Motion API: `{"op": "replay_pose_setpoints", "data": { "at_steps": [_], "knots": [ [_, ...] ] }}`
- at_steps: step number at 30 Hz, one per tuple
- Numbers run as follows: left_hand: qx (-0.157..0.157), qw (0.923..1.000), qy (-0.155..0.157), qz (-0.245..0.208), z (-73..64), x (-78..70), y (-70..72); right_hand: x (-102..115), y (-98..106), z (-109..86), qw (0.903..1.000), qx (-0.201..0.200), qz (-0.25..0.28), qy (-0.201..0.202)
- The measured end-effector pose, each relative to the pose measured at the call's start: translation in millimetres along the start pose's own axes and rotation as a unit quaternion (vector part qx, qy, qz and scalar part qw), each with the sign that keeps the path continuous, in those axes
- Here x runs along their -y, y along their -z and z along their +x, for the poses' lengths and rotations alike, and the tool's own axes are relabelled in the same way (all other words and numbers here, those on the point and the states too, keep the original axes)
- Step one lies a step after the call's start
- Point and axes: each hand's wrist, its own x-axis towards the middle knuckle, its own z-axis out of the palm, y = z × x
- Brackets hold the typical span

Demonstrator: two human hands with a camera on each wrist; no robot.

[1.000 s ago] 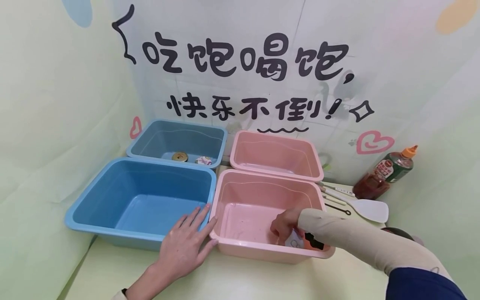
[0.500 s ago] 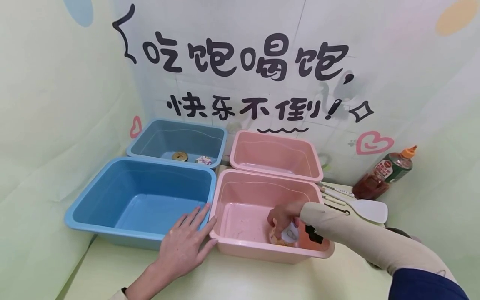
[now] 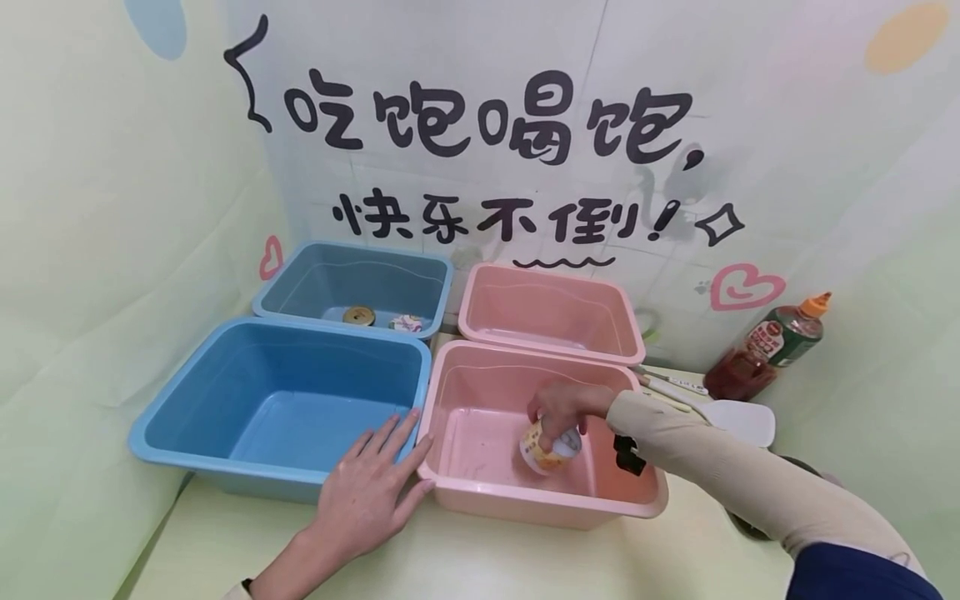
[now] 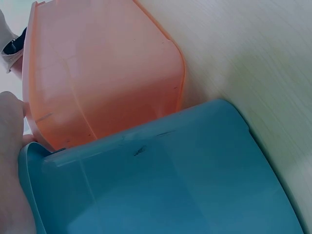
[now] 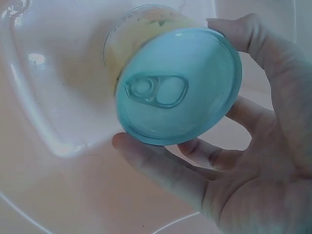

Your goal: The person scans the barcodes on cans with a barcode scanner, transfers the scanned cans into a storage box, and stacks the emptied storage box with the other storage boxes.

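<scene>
In the head view my right hand [image 3: 562,408] reaches into the front pink tub [image 3: 540,510] and grips a pull-tab can [image 3: 540,454] with a pale yellow label. The can tilts, its lid turned toward the right wrist. In the right wrist view, thumb and fingers curl round the can near the silvery lid [image 5: 204,73] with its ring tab. My left hand [image 3: 363,492] lies with straight, spread fingers across the neighbouring rims of the front blue tub [image 3: 202,460] and the pink one. Only a sliver of it shows in the left wrist view.
Behind stand a smaller blue tub [image 3: 337,247], containing a round brown lid-like piece [image 3: 359,316] and a patterned item [image 3: 406,322], and a smaller pink tub [image 3: 551,275]. To the right are a white spatula [image 3: 738,421] and a sauce bottle [image 3: 765,346]. A dark round object is partly hidden under the right forearm.
My right hand has moved up and a little left inside the pink tub, bringing the can away from the front wall. The can shows more now. My left hand has stayed put.
</scene>
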Motion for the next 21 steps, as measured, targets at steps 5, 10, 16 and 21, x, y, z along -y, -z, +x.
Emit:
{"op": "replay_pose_setpoints", "data": {
  "at_steps": [5,10,16,21],
  "knots": [
    [0.005,1.0,0.002,0.003,0.4,-0.4,0.7,-1,3,-0.1,0.9993,-0.022,0.002,0.029],
    [0.002,1.0,0.001,0.004,0.0,-0.3,0.3,-4,10,-4.6,0.9955,-0.043,0.054,0.064],
    [-0.002,1.0,-0.003,0.005,0.1,-0.3,-0.3,-8,21,-13.1,0.9806,-0.106,0.062,0.152],
    [-0.011,0.9999,-0.003,0.003,0.0,-0.2,-0.5,-12,26,-20.1,0.9668,-0.153,0.064,0.195]
  ]
}}
